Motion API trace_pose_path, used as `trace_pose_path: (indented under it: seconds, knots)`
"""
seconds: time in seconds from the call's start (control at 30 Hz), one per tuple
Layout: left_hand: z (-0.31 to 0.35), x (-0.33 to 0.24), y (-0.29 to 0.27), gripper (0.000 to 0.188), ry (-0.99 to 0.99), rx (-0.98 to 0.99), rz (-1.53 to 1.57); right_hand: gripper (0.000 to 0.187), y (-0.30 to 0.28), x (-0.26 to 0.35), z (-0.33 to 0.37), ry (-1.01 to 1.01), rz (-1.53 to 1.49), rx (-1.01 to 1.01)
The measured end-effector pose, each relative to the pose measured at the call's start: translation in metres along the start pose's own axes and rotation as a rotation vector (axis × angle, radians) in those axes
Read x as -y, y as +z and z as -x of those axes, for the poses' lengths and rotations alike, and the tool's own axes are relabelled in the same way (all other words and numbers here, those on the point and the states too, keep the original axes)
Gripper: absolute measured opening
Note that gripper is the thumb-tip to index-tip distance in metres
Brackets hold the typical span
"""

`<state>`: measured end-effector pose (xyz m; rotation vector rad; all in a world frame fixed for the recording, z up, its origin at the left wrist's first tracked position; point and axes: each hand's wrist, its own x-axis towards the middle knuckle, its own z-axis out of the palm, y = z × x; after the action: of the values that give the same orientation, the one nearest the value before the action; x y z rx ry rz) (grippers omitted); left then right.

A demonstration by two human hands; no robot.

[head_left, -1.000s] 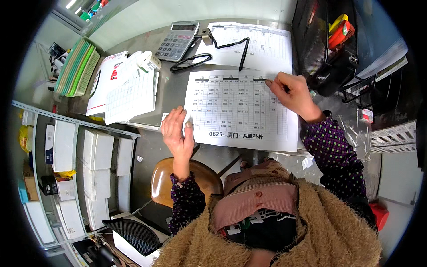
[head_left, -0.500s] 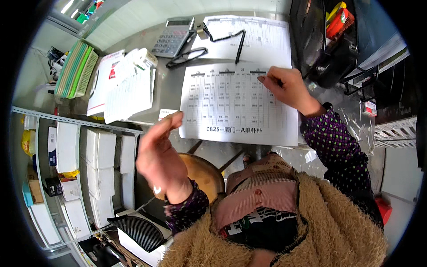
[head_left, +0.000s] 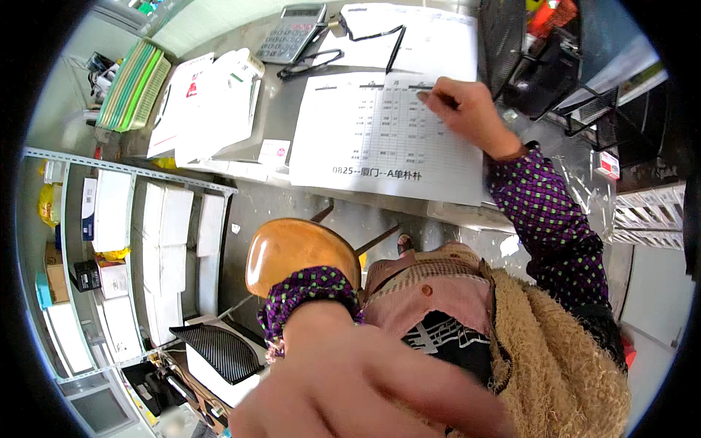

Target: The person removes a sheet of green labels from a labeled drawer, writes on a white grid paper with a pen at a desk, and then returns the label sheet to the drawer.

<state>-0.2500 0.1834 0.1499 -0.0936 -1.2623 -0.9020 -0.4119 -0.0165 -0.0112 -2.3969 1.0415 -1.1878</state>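
A printed table sheet (head_left: 350, 157) lies on the desk in front of me, its lower edge reaching the desk's front edge. On its upper right part rests my right hand (head_left: 467, 113), fingers curled in and no object visible in them. My left hand (head_left: 350, 387) is raised very near the camera at the bottom of the view. Its back and bent knuckles show, but the fingertips are cut off and blurred. Beyond the sheet lie a black pen (head_left: 395, 50), a second printed sheet (head_left: 438, 36) and black-framed glasses (head_left: 310, 66).
A grey calculator (head_left: 292, 33) stands at the back, left of the second sheet. Loose papers (head_left: 212, 109) and green baskets (head_left: 139, 87) are at the left. Black mesh holders (head_left: 504, 51) stand at the right. Below are a wooden stool (head_left: 299, 248) and shelves with white boxes (head_left: 175, 215).
My left hand has moved from beside the sheet's left edge down and up close to the camera. The view has shifted. My right hand stays on the sheet.
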Motion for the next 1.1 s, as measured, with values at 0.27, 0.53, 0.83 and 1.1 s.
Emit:
trace_pose_path:
  seconds: [0.27,0.53,0.83,1.1]
  knots:
    - [0.051,0.052,0.033,0.025,-0.254,0.32,-0.148,0.025,-0.041,0.049,0.026,-0.091,-0.045,-0.24]
    - [0.107,0.145,0.113,0.021,-0.355,0.483,-0.586,0.021,-0.13,0.08,0.348,0.429,-0.111,-0.217]
    - [0.206,0.299,0.131,0.059,0.117,0.55,-1.546,0.025,-0.188,0.094,0.49,0.8,-0.124,-0.373]
    - [0.208,0.311,0.149,0.057,0.165,0.457,-1.608,0.024,-0.278,0.086,0.533,0.905,0.165,-0.558]
